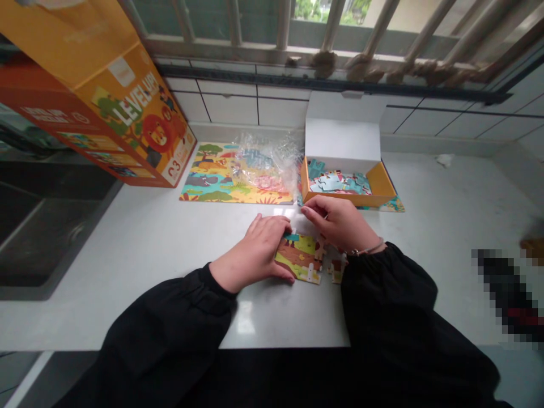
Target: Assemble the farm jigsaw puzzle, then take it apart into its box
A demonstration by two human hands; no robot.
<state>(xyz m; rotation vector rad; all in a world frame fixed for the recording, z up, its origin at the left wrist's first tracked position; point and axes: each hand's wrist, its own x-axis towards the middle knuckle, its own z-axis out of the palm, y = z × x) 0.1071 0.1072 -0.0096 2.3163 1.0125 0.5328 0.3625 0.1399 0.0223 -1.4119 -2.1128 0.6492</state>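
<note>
A few joined jigsaw puzzle pieces [300,258] lie flat on the counter, showing brown and green ground and a white fence. My left hand [263,249] rests at their left side, thumb and fingers apart, with the fingertips by a teal patch at the top edge. My right hand [335,218] is closed in a pinch just in front of the puzzle box; whatever its fingertips hold is hidden. A separate puzzle piece [337,271] lies right of the joined part, partly covered by my right sleeve.
The open yellow puzzle box [378,195] holds several loose pieces [340,182]. Left of it, clear plastic wrapping [272,161] lies on an animal picture board [208,181]. A tall orange carton [148,124] stands beside the dark sink [46,232]. A barred window is behind.
</note>
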